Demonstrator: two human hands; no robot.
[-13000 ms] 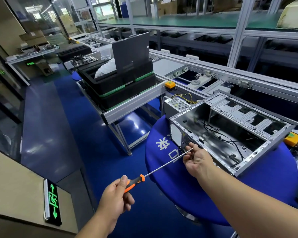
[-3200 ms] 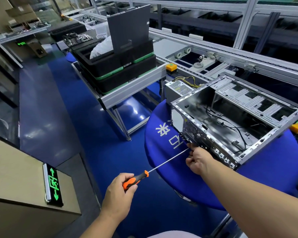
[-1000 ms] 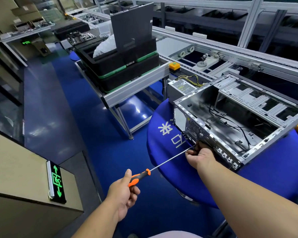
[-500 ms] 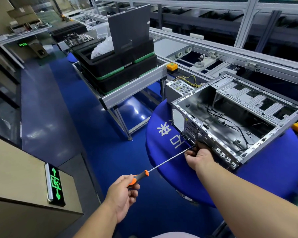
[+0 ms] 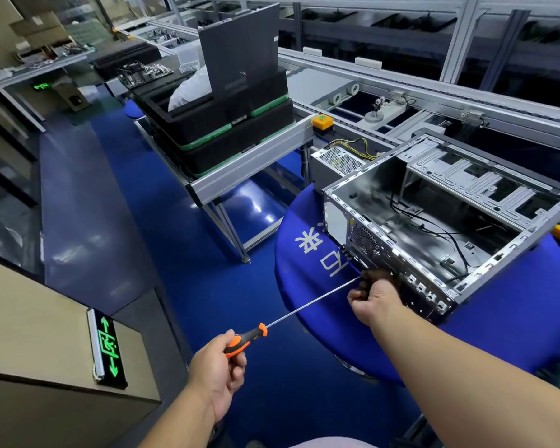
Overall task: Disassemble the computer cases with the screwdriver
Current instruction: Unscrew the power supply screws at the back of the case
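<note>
1. Here, the left hand [image 5: 215, 370] grips the screwdriver [image 5: 291, 313] handle, fingers curled.
2. The right hand [image 5: 374, 300] fingers pinch its tip against the case [image 5: 440, 221] rear, on the blue table [image 5: 514, 334].

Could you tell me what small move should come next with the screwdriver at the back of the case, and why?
Probably keep turning the screwdriver with the left hand. Its tip sits at the rear panel of the computer case, where the right hand steadies the shaft with its fingers. No loosened screw shows.
</note>
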